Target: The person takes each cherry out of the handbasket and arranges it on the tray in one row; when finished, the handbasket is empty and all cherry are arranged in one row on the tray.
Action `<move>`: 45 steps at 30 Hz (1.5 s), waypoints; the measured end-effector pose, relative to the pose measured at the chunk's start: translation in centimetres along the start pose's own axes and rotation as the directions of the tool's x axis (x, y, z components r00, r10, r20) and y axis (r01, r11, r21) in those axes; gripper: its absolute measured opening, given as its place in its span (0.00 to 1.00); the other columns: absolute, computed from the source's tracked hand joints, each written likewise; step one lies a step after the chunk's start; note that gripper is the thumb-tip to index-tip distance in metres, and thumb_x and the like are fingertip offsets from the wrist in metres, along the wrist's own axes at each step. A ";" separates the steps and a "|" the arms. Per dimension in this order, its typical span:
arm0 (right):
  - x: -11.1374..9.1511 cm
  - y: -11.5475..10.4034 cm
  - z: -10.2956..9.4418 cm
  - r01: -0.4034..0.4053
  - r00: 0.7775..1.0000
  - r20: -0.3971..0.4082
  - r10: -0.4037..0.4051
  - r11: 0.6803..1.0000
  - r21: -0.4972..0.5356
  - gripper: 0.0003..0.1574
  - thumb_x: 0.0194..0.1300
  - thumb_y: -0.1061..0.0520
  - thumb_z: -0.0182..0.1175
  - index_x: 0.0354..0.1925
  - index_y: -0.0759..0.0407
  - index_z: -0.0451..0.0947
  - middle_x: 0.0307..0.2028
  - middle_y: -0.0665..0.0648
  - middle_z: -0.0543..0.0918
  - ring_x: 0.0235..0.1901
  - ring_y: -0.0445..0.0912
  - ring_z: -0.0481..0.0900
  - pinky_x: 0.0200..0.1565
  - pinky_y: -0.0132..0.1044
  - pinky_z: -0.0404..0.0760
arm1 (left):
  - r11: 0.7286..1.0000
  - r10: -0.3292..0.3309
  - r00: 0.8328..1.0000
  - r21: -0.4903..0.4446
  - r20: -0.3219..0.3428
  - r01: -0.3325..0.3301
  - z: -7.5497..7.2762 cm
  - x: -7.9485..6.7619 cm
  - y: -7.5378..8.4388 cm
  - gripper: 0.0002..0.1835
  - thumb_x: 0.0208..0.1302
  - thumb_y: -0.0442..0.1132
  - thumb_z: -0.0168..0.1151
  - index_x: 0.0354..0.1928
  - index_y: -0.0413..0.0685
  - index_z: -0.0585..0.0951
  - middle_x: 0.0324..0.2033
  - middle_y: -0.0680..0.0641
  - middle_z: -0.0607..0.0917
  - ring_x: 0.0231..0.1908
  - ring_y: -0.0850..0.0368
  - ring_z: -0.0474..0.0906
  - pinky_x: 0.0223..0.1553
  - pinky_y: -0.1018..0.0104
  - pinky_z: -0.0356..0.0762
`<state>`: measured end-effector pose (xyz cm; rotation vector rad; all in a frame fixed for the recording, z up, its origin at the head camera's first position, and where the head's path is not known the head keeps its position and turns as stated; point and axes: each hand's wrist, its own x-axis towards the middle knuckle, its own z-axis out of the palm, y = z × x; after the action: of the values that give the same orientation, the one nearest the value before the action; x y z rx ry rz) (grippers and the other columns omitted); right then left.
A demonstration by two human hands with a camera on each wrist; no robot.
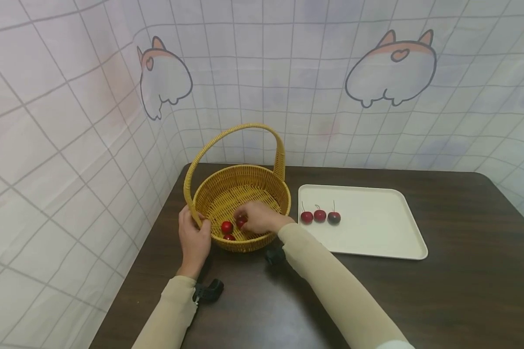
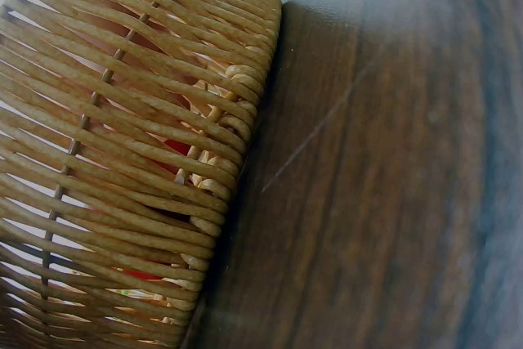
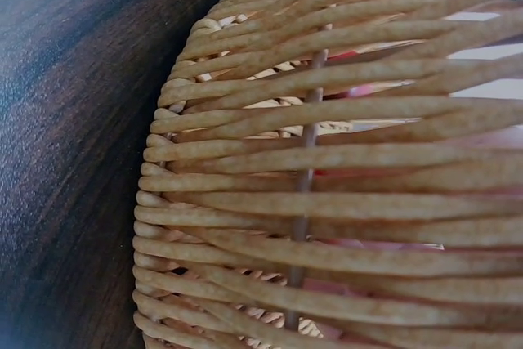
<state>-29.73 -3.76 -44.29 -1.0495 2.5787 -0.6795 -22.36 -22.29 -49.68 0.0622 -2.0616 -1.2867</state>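
Observation:
A yellow woven basket (image 1: 244,246) with a tall arched handle stands on the table's left side. My left hand (image 1: 194,240) grips its rim at the foot of the handle, thumb lying toward the inside. Reaching in over the near right rim, my right hand (image 1: 259,218) pinches a dark red cherry (image 1: 241,223) low in the basket. Two more cherries lie beside it: a bright red cherry (image 1: 227,227) and another cherry (image 1: 229,237) partly behind the near rim. Both wrist views are filled largely by woven basket wall (image 2: 122,120), with red showing through the gaps.
Right of the basket sits a cream tray (image 1: 375,218). Along its left part is a row of three stemmed cherries (image 1: 319,215). The dark wooden table (image 1: 463,232) meets a grid-patterned curtain (image 1: 314,111) at the back and left.

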 end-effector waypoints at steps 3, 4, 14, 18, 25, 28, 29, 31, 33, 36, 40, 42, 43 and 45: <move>-0.1 0.0 0.0 -0.008 1.000 0.012 0.007 1.000 0.019 0.21 0.61 0.63 0.66 0.53 0.55 0.81 0.46 0.52 0.84 0.46 0.45 0.79 0.52 0.40 0.76 | 1.000 -0.004 1.000 0.004 0.004 0.004 0.0 0.0 0.0 0.03 0.61 0.31 0.50 0.35 0.38 0.70 0.58 0.38 0.71 0.47 0.50 0.67 0.44 0.57 0.62; -0.1 0.0 0.0 -0.008 1.000 0.016 0.008 1.000 0.025 0.21 0.60 0.63 0.66 0.53 0.55 0.81 0.45 0.52 0.84 0.45 0.44 0.79 0.52 0.40 0.77 | 1.000 -0.005 1.000 0.004 0.005 0.005 0.0 0.0 0.0 0.03 0.61 0.31 0.51 0.35 0.38 0.71 0.58 0.38 0.71 0.47 0.50 0.67 0.45 0.57 0.62; -0.4 -0.1 -0.1 0.009 0.996 -0.094 -0.001 0.997 0.079 0.24 0.62 0.60 0.65 0.57 0.56 0.78 0.48 0.53 0.83 0.50 0.47 0.77 0.54 0.43 0.75 | 1.000 0.004 1.000 0.008 0.011 -0.004 -0.1 -0.1 0.2 0.06 0.62 0.35 0.49 0.36 0.37 0.71 0.58 0.37 0.71 0.45 0.48 0.67 0.43 0.57 0.63; -0.7 -0.2 -0.2 0.021 0.978 -0.207 0.006 0.992 0.127 0.22 0.63 0.61 0.64 0.57 0.54 0.79 0.52 0.53 0.81 0.55 0.48 0.74 0.58 0.45 0.72 | 1.000 0.004 1.000 0.008 0.010 -0.004 -0.1 -0.1 0.2 0.06 0.61 0.34 0.49 0.36 0.37 0.71 0.58 0.37 0.71 0.46 0.49 0.67 0.43 0.57 0.63; -1.7 -0.5 -0.6 0.058 0.941 -0.337 0.026 0.970 0.238 0.20 0.63 0.62 0.63 0.54 0.56 0.80 0.49 0.54 0.79 0.42 0.46 0.79 0.45 0.39 0.79 | 1.000 0.001 1.000 0.002 -0.004 -0.001 0.0 -0.1 0.1 0.01 0.60 0.30 0.50 0.33 0.41 0.71 0.57 0.37 0.72 0.45 0.49 0.67 0.41 0.57 0.62; -2.3 -0.5 -0.9 0.083 0.929 -0.368 0.037 0.948 0.307 0.20 0.62 0.62 0.65 0.53 0.55 0.80 0.48 0.53 0.78 0.36 0.45 0.79 0.38 0.35 0.80 | 1.000 0.003 1.000 -0.008 -0.009 -0.003 0.0 0.0 0.2 0.02 0.59 0.29 0.51 0.33 0.42 0.71 0.57 0.37 0.72 0.44 0.49 0.67 0.41 0.57 0.62; -2.5 -0.5 -0.9 0.089 0.926 -0.375 0.044 0.940 0.328 0.20 0.62 0.62 0.65 0.53 0.54 0.80 0.48 0.53 0.78 0.35 0.45 0.79 0.37 0.34 0.80 | 1.000 0.003 1.000 -0.009 -0.012 -0.003 0.0 0.0 0.2 0.02 0.59 0.28 0.51 0.32 0.42 0.71 0.57 0.37 0.72 0.44 0.49 0.67 0.40 0.57 0.62; -3.0 -0.5 -1.1 0.090 0.918 -0.393 0.061 0.931 0.354 0.21 0.61 0.62 0.66 0.53 0.53 0.79 0.48 0.52 0.78 0.34 0.45 0.78 0.36 0.34 0.80 | 1.000 0.005 1.000 -0.010 -0.020 -0.006 0.1 0.0 0.2 0.04 0.58 0.27 0.52 0.32 0.44 0.71 0.56 0.36 0.72 0.44 0.49 0.67 0.41 0.57 0.62; -3.4 -0.3 -1.2 0.086 0.908 -0.411 0.080 0.925 0.370 0.22 0.61 0.61 0.66 0.54 0.52 0.79 0.49 0.51 0.78 0.35 0.46 0.78 0.35 0.34 0.80 | 1.000 0.009 1.000 -0.010 -0.026 -0.010 0.1 0.0 0.1 0.06 0.58 0.27 0.52 0.31 0.45 0.70 0.56 0.36 0.72 0.45 0.49 0.67 0.41 0.57 0.62; -4.0 -0.1 -1.4 0.080 0.889 -0.444 0.111 0.917 0.390 0.23 0.60 0.61 0.67 0.54 0.51 0.79 0.49 0.50 0.79 0.35 0.45 0.79 0.34 0.34 0.80 | 1.000 0.015 0.999 -0.011 -0.029 -0.015 0.2 0.0 0.0 0.08 0.58 0.25 0.52 0.31 0.47 0.70 0.56 0.36 0.72 0.45 0.49 0.68 0.41 0.56 0.63; -4.9 0.3 -1.6 0.087 0.865 -0.478 0.152 0.894 0.440 0.23 0.60 0.59 0.69 0.54 0.50 0.79 0.48 0.49 0.80 0.38 0.45 0.80 0.36 0.35 0.82 | 1.000 0.016 1.000 -0.013 -0.021 -0.016 0.2 0.0 0.0 0.06 0.59 0.27 0.51 0.32 0.45 0.70 0.57 0.36 0.72 0.44 0.49 0.67 0.41 0.56 0.62; -5.4 0.6 -1.6 0.095 0.854 -0.493 0.168 0.881 0.464 0.23 0.60 0.58 0.69 0.54 0.49 0.78 0.49 0.49 0.81 0.39 0.45 0.81 0.38 0.36 0.82 | 1.000 0.016 1.000 -0.014 -0.021 -0.016 0.2 0.0 -0.1 0.05 0.58 0.27 0.51 0.32 0.44 0.70 0.56 0.36 0.72 0.43 0.49 0.67 0.41 0.57 0.62; -5.6 0.7 -1.6 0.100 0.849 -0.499 0.174 0.875 0.474 0.23 0.60 0.58 0.69 0.54 0.50 0.78 0.49 0.50 0.81 0.40 0.46 0.81 0.39 0.36 0.83 | 1.000 0.015 1.000 -0.014 -0.020 -0.015 0.2 0.0 -0.1 0.05 0.58 0.27 0.51 0.32 0.44 0.69 0.56 0.36 0.72 0.43 0.49 0.67 0.40 0.57 0.62; -6.0 0.9 -1.7 0.108 0.838 -0.514 0.184 0.867 0.487 0.23 0.59 0.59 0.69 0.54 0.51 0.78 0.49 0.51 0.82 0.42 0.46 0.81 0.42 0.37 0.82 | 1.000 0.015 1.000 -0.014 -0.018 -0.015 0.2 -0.1 -0.1 0.05 0.58 0.27 0.51 0.32 0.43 0.70 0.56 0.36 0.72 0.43 0.50 0.66 0.40 0.57 0.61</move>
<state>-26.78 1.58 -42.87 -0.6866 2.5877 -1.7477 -22.44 -22.19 -49.83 0.0511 -2.0338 -1.2875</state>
